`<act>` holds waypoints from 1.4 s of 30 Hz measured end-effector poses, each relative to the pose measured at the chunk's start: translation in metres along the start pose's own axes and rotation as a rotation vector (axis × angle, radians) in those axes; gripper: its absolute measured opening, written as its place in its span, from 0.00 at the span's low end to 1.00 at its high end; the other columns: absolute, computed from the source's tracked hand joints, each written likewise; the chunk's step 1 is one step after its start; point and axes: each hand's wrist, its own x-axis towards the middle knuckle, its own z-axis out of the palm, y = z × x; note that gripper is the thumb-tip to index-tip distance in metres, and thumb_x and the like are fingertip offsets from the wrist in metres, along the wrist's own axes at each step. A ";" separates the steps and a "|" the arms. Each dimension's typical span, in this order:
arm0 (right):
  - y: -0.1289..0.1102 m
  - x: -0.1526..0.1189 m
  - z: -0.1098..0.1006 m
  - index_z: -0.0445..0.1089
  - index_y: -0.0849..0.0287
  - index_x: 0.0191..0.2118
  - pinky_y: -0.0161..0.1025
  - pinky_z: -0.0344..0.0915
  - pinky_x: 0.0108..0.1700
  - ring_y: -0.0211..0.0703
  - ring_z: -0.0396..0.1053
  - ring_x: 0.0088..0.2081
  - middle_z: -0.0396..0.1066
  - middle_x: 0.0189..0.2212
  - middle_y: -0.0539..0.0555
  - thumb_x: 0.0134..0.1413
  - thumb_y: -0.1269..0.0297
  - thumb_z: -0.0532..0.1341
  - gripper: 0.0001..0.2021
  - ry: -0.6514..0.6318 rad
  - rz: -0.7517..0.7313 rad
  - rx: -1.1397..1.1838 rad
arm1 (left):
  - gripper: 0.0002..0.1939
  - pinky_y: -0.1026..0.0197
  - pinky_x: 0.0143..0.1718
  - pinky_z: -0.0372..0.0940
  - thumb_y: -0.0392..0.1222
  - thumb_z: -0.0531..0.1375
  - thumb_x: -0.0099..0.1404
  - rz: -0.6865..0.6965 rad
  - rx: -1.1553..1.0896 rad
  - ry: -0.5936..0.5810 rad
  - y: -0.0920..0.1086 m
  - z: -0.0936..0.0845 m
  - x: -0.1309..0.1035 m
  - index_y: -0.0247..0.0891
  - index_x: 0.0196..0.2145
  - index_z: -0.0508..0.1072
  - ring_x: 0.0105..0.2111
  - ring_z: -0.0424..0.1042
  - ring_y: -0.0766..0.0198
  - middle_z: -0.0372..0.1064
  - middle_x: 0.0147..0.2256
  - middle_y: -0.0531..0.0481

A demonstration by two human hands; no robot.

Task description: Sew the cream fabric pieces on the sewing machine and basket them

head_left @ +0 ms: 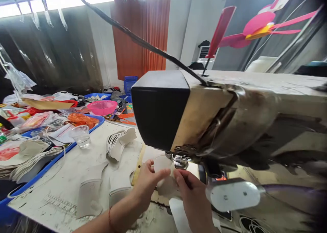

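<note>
Under the head of a sewing machine point(159, 115), a pale off-white cut piece point(161, 163), perhaps leather or fabric, lies close to the presser foot and needle area. My left hand point(146, 181) grips its left side, thumb on top and fingers curled underneath. With thumb and forefinger pinched together, my right hand point(190, 187) holds the piece's right edge. The needle itself is hidden behind the machine head and the piece. To the left on the tabletop are a small stack of curved pale pieces point(120, 142) and a loose pale piece point(89, 195).
A clear plastic cup point(83, 137) stands beside a blue tray point(98, 124) crowded with bags and scraps. Farther back sits a pink basin point(102, 106). A pink fan point(259, 25) and a red-handled screwdriver point(221, 31) rise above the machine. A black cable runs overhead.
</note>
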 end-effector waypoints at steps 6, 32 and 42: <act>0.008 0.001 -0.014 0.72 0.59 0.36 0.34 0.65 0.41 0.45 0.67 0.34 0.70 0.32 0.51 0.44 0.45 0.63 0.21 -0.016 -0.002 -0.041 | 0.26 0.62 0.32 0.64 0.42 0.71 0.42 0.050 -0.062 0.023 -0.007 0.010 -0.015 0.31 0.38 0.71 0.30 0.70 0.62 0.74 0.33 0.43; 0.012 0.000 -0.039 0.70 0.60 0.32 0.34 0.65 0.28 0.44 0.67 0.23 0.67 0.21 0.51 0.46 0.45 0.61 0.20 -0.231 0.078 -0.044 | 0.19 0.63 0.32 0.63 0.41 0.68 0.47 0.104 0.038 0.072 -0.010 0.012 -0.016 0.32 0.37 0.71 0.30 0.67 0.63 0.71 0.30 0.47; 0.011 -0.001 -0.035 0.69 0.59 0.28 0.31 0.60 0.25 0.37 0.62 0.20 0.65 0.19 0.49 0.42 0.48 0.63 0.17 -0.186 0.098 0.055 | 0.18 0.63 0.30 0.62 0.37 0.67 0.43 0.093 -0.099 0.091 -0.009 0.017 -0.018 0.32 0.34 0.70 0.27 0.67 0.64 0.71 0.29 0.47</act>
